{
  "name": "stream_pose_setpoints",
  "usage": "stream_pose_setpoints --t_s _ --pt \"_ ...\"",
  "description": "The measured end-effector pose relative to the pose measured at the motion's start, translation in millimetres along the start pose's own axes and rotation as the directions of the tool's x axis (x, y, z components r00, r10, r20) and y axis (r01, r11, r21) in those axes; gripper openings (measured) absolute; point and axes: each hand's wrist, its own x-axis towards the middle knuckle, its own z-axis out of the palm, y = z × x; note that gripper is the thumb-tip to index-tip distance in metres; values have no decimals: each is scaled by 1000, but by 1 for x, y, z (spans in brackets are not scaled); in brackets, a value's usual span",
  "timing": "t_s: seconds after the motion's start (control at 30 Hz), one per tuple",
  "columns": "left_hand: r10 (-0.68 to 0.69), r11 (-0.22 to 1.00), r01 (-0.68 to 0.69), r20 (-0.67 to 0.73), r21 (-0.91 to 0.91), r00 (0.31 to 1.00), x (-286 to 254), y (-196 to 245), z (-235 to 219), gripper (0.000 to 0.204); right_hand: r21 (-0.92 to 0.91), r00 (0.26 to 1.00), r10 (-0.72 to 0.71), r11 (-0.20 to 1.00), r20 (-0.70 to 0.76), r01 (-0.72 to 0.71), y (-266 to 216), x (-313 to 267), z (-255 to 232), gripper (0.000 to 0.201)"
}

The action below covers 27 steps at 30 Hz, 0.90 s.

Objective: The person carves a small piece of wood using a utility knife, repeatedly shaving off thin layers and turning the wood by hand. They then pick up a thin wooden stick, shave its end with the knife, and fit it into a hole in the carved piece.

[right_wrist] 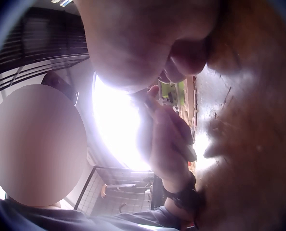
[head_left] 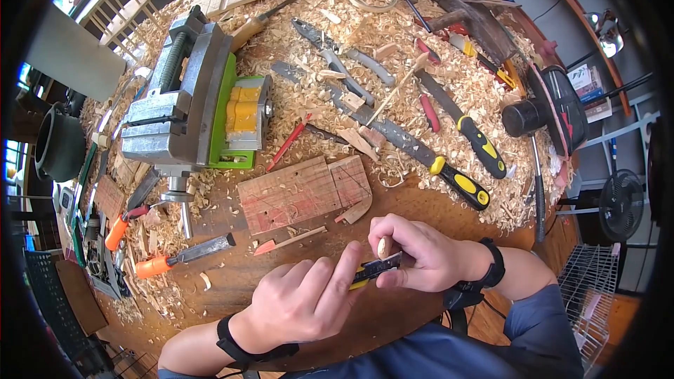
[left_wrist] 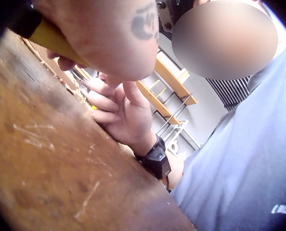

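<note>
In the head view my left hand (head_left: 300, 300) grips a yellow and black utility knife (head_left: 362, 277), its blade pointing right. The yellow handle (left_wrist: 56, 43) shows under that hand in the left wrist view. My right hand (head_left: 430, 258) pinches a small wooden piece (head_left: 384, 246) with a pale, rounded end. The blade lies right at this piece, between the two hands and over the bench's front. Most of the wooden piece is hidden by the right fingers. Just beyond the hands lie reddish-marked boards (head_left: 291, 193) and a thin wood strip (head_left: 298, 240).
A metal vise (head_left: 165, 98) stands at left beside a green and yellow clamp block (head_left: 244, 119). Orange-handled chisels (head_left: 156, 267) lie nearer. Yellow and black-handled rasps (head_left: 460, 181), pliers (head_left: 351, 78) and a hammer (head_left: 526, 118) lie among deep wood shavings (head_left: 281, 49).
</note>
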Motion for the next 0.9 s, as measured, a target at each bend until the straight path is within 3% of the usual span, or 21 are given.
stream_pose_setpoints --t_s 0.13,0.2,0.23,0.3,0.43,0.5,0.9 --pt "-42 999 42 -3 -4 999 0 -1 2 65 -67 1000 -27 997 -3 27 1 -1 2 49" --pt "-6 999 12 -136 41 991 -2 -6 13 63 15 996 -39 999 -84 40 3 0 6 52" --pt "-7 999 13 -136 41 991 -2 -6 12 63 15 996 -39 999 -83 40 0 1 5 52" --pt "4 999 0 -121 34 993 -2 -6 11 63 81 997 62 995 -52 -57 -8 2 1 54" --pt "9 999 -6 -106 32 994 -1 -3 7 64 99 996 53 994 -72 -46 -7 2 4 56" --pt "-45 999 45 8 -22 999 1 1 -1 65 116 995 64 992 -76 -55 -6 1 5 55" --pt "-52 998 53 18 -39 998 1 0 -1 64 45 998 13 999 -64 -10 -4 1 3 50"
